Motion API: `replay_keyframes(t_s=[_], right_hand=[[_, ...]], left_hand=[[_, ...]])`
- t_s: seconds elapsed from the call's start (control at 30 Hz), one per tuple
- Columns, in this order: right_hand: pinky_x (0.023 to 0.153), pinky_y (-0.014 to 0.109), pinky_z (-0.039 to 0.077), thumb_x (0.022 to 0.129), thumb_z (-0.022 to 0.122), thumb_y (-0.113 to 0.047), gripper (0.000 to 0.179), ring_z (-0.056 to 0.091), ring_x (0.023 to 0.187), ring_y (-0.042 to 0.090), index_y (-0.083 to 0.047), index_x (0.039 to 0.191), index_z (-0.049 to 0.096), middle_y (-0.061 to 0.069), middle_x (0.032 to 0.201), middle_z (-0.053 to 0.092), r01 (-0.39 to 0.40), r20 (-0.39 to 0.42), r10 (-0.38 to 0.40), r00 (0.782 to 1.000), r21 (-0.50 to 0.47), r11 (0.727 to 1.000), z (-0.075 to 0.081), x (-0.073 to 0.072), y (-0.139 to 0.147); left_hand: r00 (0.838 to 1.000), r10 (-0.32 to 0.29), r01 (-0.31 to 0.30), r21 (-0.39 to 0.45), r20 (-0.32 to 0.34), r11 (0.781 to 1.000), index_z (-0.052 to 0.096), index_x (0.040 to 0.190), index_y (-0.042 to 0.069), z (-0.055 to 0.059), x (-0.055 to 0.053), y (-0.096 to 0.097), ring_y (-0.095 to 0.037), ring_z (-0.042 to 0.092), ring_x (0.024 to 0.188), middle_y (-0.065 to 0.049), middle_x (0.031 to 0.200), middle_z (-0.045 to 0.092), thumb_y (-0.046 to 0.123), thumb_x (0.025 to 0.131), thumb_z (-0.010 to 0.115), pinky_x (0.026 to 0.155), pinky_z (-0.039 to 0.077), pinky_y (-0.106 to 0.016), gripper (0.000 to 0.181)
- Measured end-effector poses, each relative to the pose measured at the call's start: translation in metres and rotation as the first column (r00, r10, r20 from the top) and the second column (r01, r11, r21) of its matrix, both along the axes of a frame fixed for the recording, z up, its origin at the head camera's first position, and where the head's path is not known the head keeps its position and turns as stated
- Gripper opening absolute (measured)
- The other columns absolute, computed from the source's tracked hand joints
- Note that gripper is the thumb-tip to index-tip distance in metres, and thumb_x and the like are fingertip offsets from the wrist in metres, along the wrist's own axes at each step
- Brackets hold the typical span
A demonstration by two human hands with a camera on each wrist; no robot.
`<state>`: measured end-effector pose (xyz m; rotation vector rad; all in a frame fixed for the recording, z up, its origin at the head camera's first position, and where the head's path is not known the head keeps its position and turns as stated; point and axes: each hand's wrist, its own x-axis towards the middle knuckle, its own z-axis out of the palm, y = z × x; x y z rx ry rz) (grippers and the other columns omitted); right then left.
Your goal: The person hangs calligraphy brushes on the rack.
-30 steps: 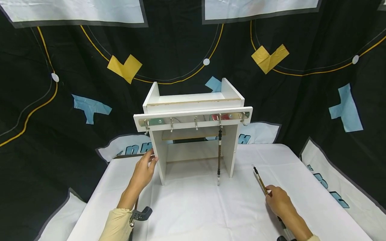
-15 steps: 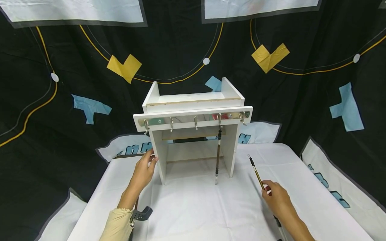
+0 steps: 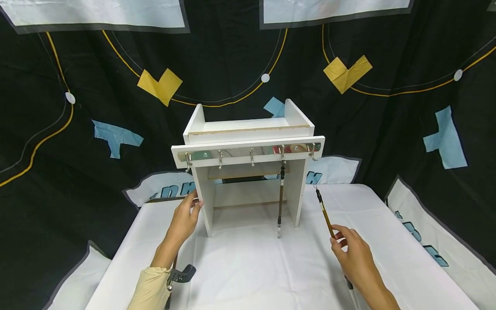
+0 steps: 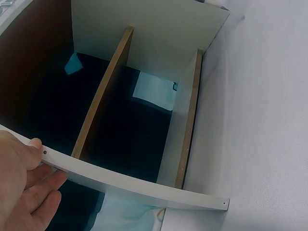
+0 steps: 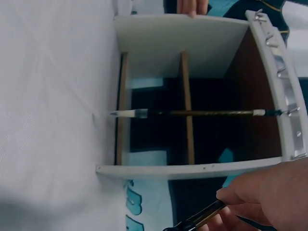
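Observation:
A white wooden shelf [image 3: 248,196] stands on the table, with a rail of metal hooks [image 3: 252,156] across its upper front. My left hand [image 3: 184,221] grips the front edge of its left side panel [image 4: 130,185], thumb on one face and fingers behind. From the fourth hook hangs a calligraphy brush [image 3: 280,198], its pale tip [image 5: 126,114] pointing down. My right hand [image 3: 354,258] pinches another calligraphy brush [image 3: 325,217] by the brown handle, right of the shelf. Its looped end slants up and away; its lower part runs behind the hand.
A white cloth covers the table [image 3: 240,275]. Part of a thin dark stick [image 3: 168,301] shows beside my left wrist, mostly hidden by the forearm. Behind the shelf hangs a black curtain [image 3: 232,64] with yellow and blue tape pieces.
My right hand has moved forward and left with its brush, bringing the looped end closer to the shelf's right side. The hanging brush has swung slightly. My left hand has stayed in place.

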<state>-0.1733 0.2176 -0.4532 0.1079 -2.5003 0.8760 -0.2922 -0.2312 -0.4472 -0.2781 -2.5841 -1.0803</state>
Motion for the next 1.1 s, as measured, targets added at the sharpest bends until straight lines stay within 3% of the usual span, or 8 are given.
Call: replay_keyframes(t_s=[0.43,0.7,1.1], right_hand=[[0.066,0.024,0.058,0.096,0.073,-0.002,0.036,0.066,0.086,0.015,-0.008,0.132,0.070,0.003,0.104,0.069,0.012,-0.031,-0.015,0.999,-0.085,0.996,0.021,0.013,-0.020],[0.066,0.022,0.059,0.093,0.074,0.001,0.038,0.063,0.084,0.002,-0.013,0.129,0.072,-0.002,0.101,0.068,-0.014,-0.127,-0.005,0.992,-0.146,0.989,0.026,0.016,-0.032],[0.069,0.025,0.060,0.095,0.074,0.001,0.040,0.066,0.085,0.008,-0.013,0.132,0.070,-0.001,0.103,0.068,-0.045,-0.148,0.021,0.989,-0.162,0.986,0.035,0.014,-0.053]], left_hand=[[1.000,0.004,-0.004,0.001,0.011,1.000,0.038,0.159,0.001,0.001,0.000,0.000,-0.049,0.056,0.136,-0.026,0.152,0.052,0.015,0.113,0.050,0.113,0.047,-0.064,0.050],[1.000,0.004,-0.004,0.002,0.008,1.000,0.038,0.160,0.001,0.002,0.000,0.001,-0.049,0.056,0.136,-0.026,0.153,0.051,0.015,0.113,0.050,0.113,0.047,-0.063,0.050],[1.000,-0.007,0.007,0.005,0.000,1.000,0.040,0.158,0.001,0.001,-0.001,0.000,-0.049,0.056,0.136,-0.026,0.153,0.051,0.014,0.113,0.050,0.113,0.048,-0.063,0.048]])
